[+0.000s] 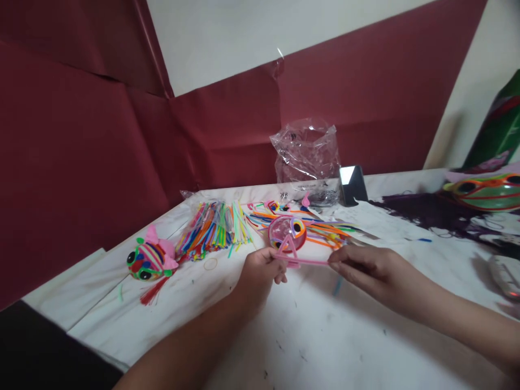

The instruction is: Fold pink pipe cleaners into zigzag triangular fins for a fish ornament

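Pinched in my left hand (266,266) is a pink pipe cleaner (309,262), bent into a triangle at that end. My right hand (359,266) grips the straight other end, so the strand runs level between both hands above the table. Just behind the triangle sits a round, clear craft piece (281,230) with a dark pink rim and a black-and-yellow eye; the triangle overlaps part of it in view. Loose colored pipe cleaners (325,233) lie behind my right hand.
A finished-looking fish craft (150,257) with a red tassel lies left. Bundled pipe cleaners (217,230) are behind it. A clear plastic bag (306,154) and a phone (352,185) stand by the wall. Dark purple threads (426,214) and a green craft (491,192) are right.
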